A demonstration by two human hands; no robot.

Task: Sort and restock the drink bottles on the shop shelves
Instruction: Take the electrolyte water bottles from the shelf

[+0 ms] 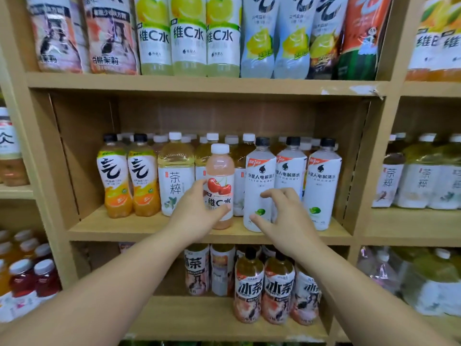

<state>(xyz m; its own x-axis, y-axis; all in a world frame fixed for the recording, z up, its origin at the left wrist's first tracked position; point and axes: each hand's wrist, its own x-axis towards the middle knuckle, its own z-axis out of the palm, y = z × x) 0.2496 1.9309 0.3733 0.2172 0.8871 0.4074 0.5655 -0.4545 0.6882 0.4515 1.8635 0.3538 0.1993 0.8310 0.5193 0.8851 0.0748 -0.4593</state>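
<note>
The upright pink cherry-label plastic bottle (219,168) is gripped by the left hand (197,212); the right hand (283,214), fingers loose and empty, hovers just to its right.

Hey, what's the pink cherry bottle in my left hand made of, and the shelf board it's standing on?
Cherry bottle: likely clear glossy plastic; pink drink shows through above a printed wrap label, and the white cap looks plastic too. Shelf board: matte, pale wood-look board, probably laminate or veneer; grain is too faint to tell.
</note>
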